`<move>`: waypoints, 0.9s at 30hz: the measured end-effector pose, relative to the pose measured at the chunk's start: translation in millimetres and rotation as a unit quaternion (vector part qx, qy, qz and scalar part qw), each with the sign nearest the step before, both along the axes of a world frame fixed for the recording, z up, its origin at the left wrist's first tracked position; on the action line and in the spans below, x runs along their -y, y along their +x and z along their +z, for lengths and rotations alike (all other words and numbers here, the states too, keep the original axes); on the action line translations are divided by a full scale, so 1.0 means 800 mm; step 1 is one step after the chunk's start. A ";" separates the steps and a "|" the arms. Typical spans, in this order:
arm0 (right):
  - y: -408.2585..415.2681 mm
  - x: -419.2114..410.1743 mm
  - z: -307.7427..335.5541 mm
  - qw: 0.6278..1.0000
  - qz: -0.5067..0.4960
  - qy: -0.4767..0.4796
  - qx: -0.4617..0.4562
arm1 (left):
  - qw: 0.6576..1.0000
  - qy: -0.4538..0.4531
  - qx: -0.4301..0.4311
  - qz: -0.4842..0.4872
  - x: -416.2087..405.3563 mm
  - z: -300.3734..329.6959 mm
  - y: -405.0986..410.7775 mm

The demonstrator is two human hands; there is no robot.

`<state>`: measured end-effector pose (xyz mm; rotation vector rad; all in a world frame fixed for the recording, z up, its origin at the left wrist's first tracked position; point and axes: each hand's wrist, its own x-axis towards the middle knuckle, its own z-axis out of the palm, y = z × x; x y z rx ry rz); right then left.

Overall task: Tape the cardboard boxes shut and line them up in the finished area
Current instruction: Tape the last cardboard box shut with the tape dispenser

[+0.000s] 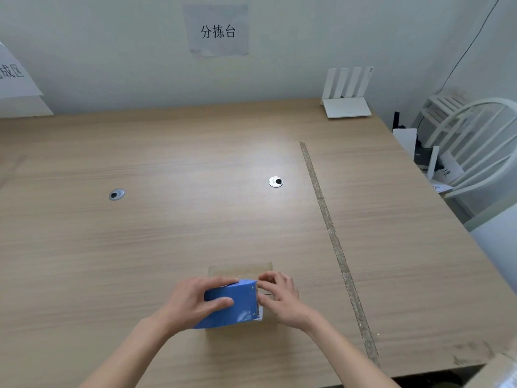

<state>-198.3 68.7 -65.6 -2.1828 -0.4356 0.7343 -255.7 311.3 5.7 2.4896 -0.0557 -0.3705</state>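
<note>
From the head view, a small cardboard box (240, 271) sits on the wooden table (167, 233), at its near edge and well to the left of the strip of old tape (333, 239) that runs along the tabletop. On top of the box rests a blue tape dispenser (235, 303). The left hand (195, 301) wraps around the dispenser's body, fingers curled over the top and thumb against its side, likely to steady it and press it down on the box. The right hand (282, 295) is at the dispenser's toothed cutting end, fingers bent and bunched together as if picking at the loose end of the tape; whether it actually has the tape pinched is too small to tell. The box is mostly hidden beneath the dispenser and hands, so its flaps cannot be judged, and taping seems to be just starting. On the wall beyond the table hangs a paper sign (216, 30), and another sign (12, 74) at far left probably marks the finished area, well away from the box.
</note>
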 end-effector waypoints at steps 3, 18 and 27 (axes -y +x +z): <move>0.000 0.000 0.002 1.000 0.014 -0.002 -0.003 | 1.000 -0.005 0.006 -0.016 -0.001 0.001 -0.004; 0.001 0.021 0.014 0.991 -0.112 0.074 -0.007 | 0.998 0.048 -0.003 -0.029 -0.014 0.001 0.010; -0.023 0.035 0.016 0.973 -0.215 0.073 -0.045 | 0.997 0.073 0.001 -0.039 -0.001 -0.007 0.007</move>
